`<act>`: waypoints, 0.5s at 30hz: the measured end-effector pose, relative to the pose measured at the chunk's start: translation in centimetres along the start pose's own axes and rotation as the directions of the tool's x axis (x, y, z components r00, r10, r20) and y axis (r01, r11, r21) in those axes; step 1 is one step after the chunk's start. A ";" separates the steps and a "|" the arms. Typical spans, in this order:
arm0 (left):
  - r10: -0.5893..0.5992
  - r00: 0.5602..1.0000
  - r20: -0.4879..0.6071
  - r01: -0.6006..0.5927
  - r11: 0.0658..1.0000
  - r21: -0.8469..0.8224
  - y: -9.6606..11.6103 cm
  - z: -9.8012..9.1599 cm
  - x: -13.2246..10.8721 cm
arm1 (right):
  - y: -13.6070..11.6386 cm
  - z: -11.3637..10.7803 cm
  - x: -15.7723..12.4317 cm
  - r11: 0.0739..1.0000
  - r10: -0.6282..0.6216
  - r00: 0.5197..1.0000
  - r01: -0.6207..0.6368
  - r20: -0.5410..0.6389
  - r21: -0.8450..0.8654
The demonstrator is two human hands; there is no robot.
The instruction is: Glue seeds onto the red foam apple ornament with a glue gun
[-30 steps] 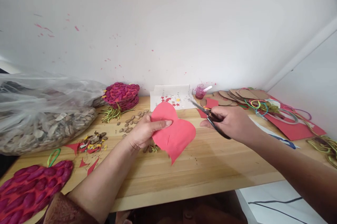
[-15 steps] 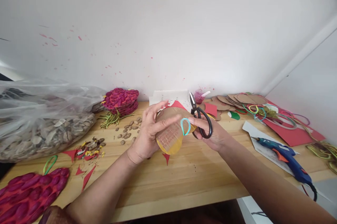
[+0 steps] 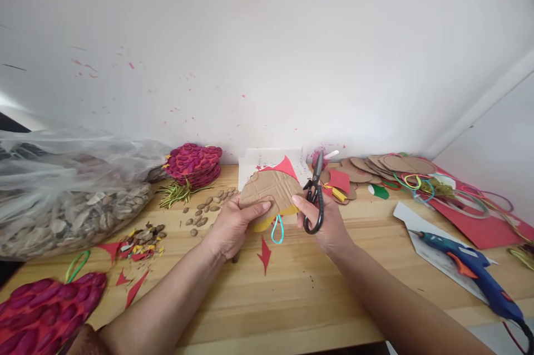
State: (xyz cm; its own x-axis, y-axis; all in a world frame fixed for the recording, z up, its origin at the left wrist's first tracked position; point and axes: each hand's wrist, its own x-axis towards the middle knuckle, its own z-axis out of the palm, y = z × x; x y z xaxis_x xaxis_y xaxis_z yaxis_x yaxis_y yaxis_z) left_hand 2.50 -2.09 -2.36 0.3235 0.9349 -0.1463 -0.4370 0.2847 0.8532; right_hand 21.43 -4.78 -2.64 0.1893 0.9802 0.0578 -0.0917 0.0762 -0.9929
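Observation:
My left hand (image 3: 233,224) is closed on the left side of a heart-shaped cardboard piece (image 3: 271,189) backed with red paper, held above the wooden table (image 3: 317,282). A blue-green loop (image 3: 277,230) hangs from the piece's lower edge. My right hand (image 3: 323,221) grips black scissors (image 3: 315,199), blades pointing up, and its thumb touches the right side of the cardboard. A small red paper scrap (image 3: 264,255) lies on the table just below.
A clear bag of pale seeds (image 3: 70,199) fills the left. Magenta seed-covered hearts (image 3: 192,161) stack at the wall; another (image 3: 45,310) lies front left. Loose seeds (image 3: 206,210) and red scraps (image 3: 133,243) lie around. Cardboard cutouts (image 3: 387,164), coloured loops and a blue glue gun (image 3: 471,269) sit right.
The red heart has been flipped so its cardboard back faces me. My right hand brought the scissors in beside it, and the loop now hangs down. A red offcut lies on the table.

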 end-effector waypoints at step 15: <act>0.083 0.996 -0.022 -0.083 0.997 0.004 0.0 0.2 -0.2 | -0.1 -1.1 -0.7 0.996 0.038 0.994 -0.029 0.101 -0.087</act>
State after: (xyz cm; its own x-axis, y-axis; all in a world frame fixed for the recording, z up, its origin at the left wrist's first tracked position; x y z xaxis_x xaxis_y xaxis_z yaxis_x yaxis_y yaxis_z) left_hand 2.59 -2.27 -2.22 0.2677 0.9597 -0.0858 -0.4589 0.2053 0.8644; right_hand 22.38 -5.68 -2.67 0.0861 0.9958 0.0306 -0.0118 0.0317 -0.9994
